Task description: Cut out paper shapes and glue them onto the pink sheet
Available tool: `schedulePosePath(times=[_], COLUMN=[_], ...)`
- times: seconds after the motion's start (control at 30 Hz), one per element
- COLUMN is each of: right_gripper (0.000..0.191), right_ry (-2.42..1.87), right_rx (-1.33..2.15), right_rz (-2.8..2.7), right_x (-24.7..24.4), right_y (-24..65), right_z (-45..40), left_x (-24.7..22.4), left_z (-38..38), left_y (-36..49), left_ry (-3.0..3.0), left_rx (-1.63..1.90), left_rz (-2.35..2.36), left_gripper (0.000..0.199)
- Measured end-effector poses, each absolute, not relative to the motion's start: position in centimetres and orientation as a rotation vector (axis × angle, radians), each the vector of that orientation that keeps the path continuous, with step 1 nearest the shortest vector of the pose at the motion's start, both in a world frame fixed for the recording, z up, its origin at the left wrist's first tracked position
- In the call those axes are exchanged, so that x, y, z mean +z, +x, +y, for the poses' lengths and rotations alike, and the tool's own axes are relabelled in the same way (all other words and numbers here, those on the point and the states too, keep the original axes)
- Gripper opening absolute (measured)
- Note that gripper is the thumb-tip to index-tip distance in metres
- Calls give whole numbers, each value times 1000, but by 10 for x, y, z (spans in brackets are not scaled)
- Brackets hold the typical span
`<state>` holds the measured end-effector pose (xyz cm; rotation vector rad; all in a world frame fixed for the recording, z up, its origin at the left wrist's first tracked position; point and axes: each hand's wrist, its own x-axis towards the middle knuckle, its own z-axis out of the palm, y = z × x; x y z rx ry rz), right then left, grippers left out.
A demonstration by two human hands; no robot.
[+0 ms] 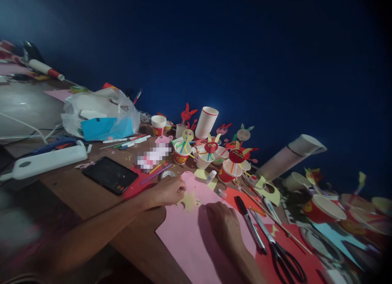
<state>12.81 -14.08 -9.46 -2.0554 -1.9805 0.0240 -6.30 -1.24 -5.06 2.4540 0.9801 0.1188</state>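
Yellow cutout (189,201) lies on pink sheet (196,235), sheet flat on wooden table (92,198) at bottom centre. Left hand (167,191) at cutout's 10 o'clock, fingers curled, fingertips touching its edge; can't tell if it's a real pinch. Right hand (223,222) at cutout's 4 o'clock, palm down flat on the sheet, holding nothing. Black pen (249,222) and scissors (280,251) at 3 o'clock of right hand. Tablet (110,175) at 9 o'clock, paper-cup figures (211,153) at 12
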Motion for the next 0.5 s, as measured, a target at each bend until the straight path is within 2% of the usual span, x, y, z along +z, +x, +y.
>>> schedulePosePath(times=[0.37, 0.5], right_gripper=[22, 21], right_ry=[-1912, -1869], right_rx=[159, 199], right_rz=[-1883, -1907], right_x=[-90, -87], right_y=[123, 120], right_z=[-145, -142], left_x=[-38, -38], left_z=[-13, -14], left_y=[-59, -57], left_ry=[2412, 2461], left_rx=[46, 96], left_rz=[788, 917], left_gripper=[19, 21])
